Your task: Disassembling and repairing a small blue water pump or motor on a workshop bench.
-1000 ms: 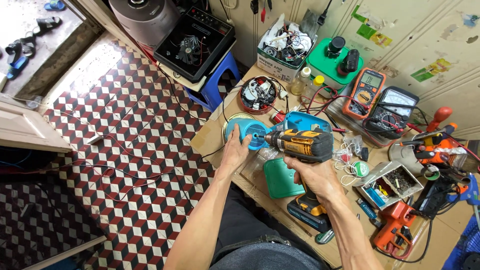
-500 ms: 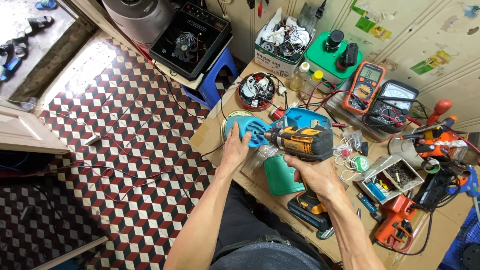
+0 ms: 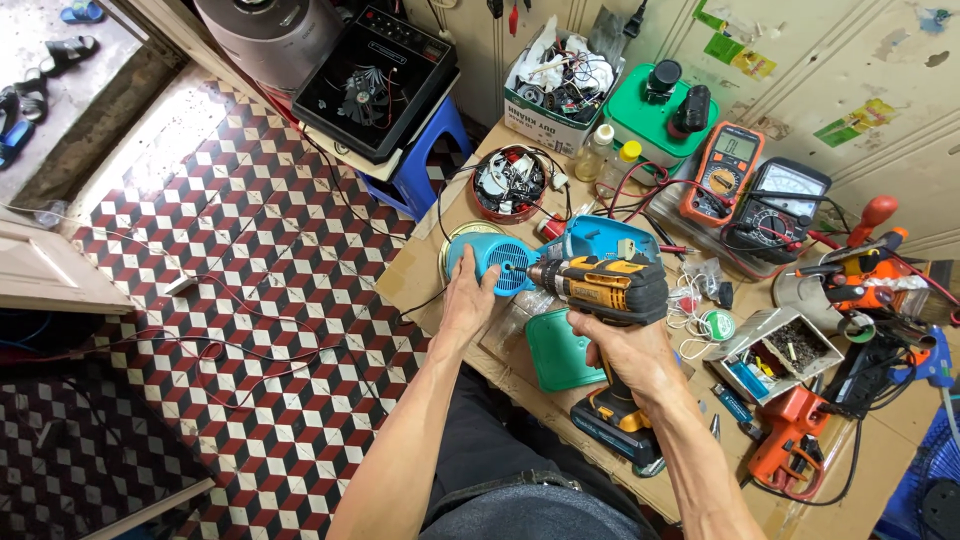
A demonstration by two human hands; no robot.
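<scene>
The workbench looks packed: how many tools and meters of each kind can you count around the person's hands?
Cordless drills: 1, yellow and black drill, gripped in the right hand.
Blue appliances: 1, blue appliance, steadied by the left hand.
Meters: 2, orange multimeter and dark dial meter.
Green lids: 1, green lid.
Total: 5

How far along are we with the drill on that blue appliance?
Done: nothing I can confirm; any screws already driven or removed are too small to see. In hand: the right hand grips the yellow cordless drill, its bit at the blue appliance's grille, which the left hand steadies. Left: the housing looks closed.
</scene>
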